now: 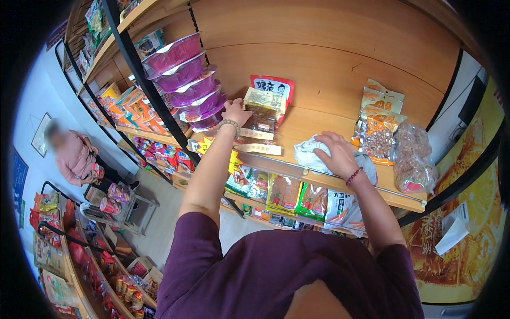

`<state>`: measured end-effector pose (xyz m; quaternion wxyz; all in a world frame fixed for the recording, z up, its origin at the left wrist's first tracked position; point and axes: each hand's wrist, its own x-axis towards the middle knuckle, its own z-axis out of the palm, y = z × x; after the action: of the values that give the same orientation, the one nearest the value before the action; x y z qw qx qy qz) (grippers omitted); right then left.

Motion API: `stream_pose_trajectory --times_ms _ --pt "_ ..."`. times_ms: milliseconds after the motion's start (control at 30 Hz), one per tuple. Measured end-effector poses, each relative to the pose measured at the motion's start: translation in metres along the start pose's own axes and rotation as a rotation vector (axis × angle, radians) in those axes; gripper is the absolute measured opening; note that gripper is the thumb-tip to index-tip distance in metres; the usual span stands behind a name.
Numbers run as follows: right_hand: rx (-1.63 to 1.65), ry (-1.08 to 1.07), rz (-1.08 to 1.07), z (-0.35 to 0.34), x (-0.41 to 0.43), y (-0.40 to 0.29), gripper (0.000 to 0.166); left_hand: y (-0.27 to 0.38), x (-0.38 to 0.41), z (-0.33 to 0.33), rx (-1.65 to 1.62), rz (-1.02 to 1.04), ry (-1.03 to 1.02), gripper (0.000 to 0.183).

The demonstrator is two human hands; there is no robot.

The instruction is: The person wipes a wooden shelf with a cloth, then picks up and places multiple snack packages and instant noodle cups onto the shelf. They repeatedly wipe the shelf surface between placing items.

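Observation:
My left hand point(236, 113), with a beaded bracelet at the wrist, reaches between a stack of purple plastic food bowls point(191, 83) and several snack packets. Its fingers are apart, and the thumb is at the left edge of a dark packet with a pale top point(261, 113). A red-edged packet point(290, 91) leans upright behind that one. On the wooden shelf point(310, 115), my right hand point(336, 153) presses on a crumpled white cloth point(310, 153), its fingers curled over the right side. A grey cloth part point(367, 165) shows beneath the right wrist.
Orange nut packets point(378, 135) and a clear bag of brown snacks point(414, 159) stand at the shelf's right end. A clear strip edges the front. Black uprights point(137, 60) divide the shelving. A person point(75, 155) holding a tub is beside a cart point(137, 211) at left.

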<state>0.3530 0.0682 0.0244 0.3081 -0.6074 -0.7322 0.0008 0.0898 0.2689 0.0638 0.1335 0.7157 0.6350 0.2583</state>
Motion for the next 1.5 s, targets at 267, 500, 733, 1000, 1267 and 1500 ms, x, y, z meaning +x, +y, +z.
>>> stream_pose_trajectory --times_ms 267,500,733,1000,1267,1500 --pt "0.434 -0.118 0.112 0.039 0.072 -0.007 0.037 -0.020 -0.001 0.024 -0.761 -0.104 0.088 0.070" --pt "0.717 -0.444 0.667 0.061 0.130 -0.019 0.052 -0.004 -0.032 0.019 -1.219 -0.100 0.049 0.070" --pt "1.371 -0.013 0.497 0.054 0.109 -0.046 0.010 0.001 -0.075 0.008 -1.338 0.155 0.060 0.067" --pt "1.488 -0.062 0.270 0.005 0.041 -0.059 0.013 0.011 -0.120 -0.014 -1.270 0.163 -0.060 0.055" --pt "1.162 -0.080 0.185 -0.004 0.009 -0.044 0.011 0.027 -0.134 -0.023 -1.796 0.098 -0.407 0.045" --pt "0.057 0.285 -0.491 -0.046 0.014 -0.124 0.038 0.050 -0.158 -0.026 -1.887 0.157 -0.595 0.054"
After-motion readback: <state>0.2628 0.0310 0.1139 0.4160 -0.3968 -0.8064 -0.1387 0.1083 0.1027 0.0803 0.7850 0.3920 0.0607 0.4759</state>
